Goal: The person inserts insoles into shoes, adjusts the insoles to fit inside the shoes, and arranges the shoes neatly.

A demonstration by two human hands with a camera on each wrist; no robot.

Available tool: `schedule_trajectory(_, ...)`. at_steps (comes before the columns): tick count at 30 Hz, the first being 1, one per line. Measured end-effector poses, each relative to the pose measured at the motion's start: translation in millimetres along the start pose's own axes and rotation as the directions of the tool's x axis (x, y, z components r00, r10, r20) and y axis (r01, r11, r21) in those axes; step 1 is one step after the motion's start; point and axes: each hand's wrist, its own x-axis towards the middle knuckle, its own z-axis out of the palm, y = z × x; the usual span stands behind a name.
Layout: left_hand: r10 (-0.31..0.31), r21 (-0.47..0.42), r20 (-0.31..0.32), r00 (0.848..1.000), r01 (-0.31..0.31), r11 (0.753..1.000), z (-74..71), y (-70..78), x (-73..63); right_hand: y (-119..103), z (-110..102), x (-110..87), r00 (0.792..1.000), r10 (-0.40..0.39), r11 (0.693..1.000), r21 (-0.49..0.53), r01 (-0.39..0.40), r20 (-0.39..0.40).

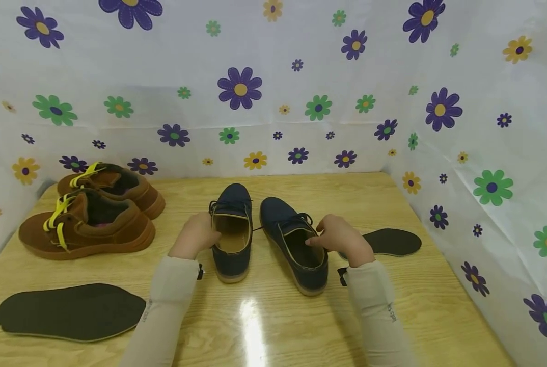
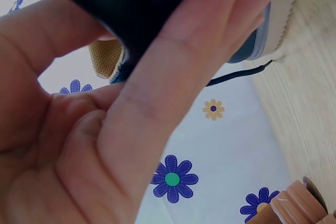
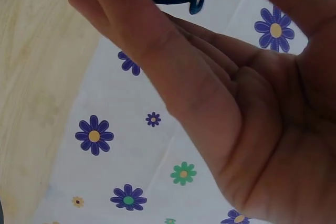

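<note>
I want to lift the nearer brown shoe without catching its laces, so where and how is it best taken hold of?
Probably by the heel collar, pinched inside and out, coming from above on the right. The nearer brown shoe stands upright and open at the top, its toe pointing left, so that collar lies on the right, away from the yellow laces.

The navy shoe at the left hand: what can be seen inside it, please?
Inside the navy shoe, a tan surface shows beside the left hand. The space towards the toe is covered by the laced upper, so anything there cannot be seen.
</note>
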Motion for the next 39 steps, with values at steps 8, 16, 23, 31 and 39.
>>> schedule_trajectory(8,0.006,-0.006,0.011,1.0,-0.006,1.0,-0.4,0.2,0.3,1,11,8.0,0.995,-0.03,0.998,-0.065,0.024,-0.092)
schedule_trajectory(16,0.026,-0.012,0.008,1.0,-0.026,1.0,0.8,3.0,1.1,5,16,5.3,0.987,-0.011,1.0,-0.012,0.009,-0.159)
schedule_trajectory(23,0.03,-0.028,-0.009,1.0,-0.03,0.999,2.5,4.5,1.4,7,15,5.8,0.978,0.057,0.998,0.042,-0.049,-0.201)
schedule_trajectory(31,0.013,-0.075,-0.001,1.0,-0.014,0.997,6.1,9.1,2.1,19,10,6.0,0.968,0.11,0.991,0.098,-0.09,-0.225)
schedule_trajectory(39,0.03,-0.098,-0.014,0.999,-0.031,0.995,15.1,15.5,3.2,29,4,7.7,0.967,0.135,0.988,0.099,-0.116,-0.217)
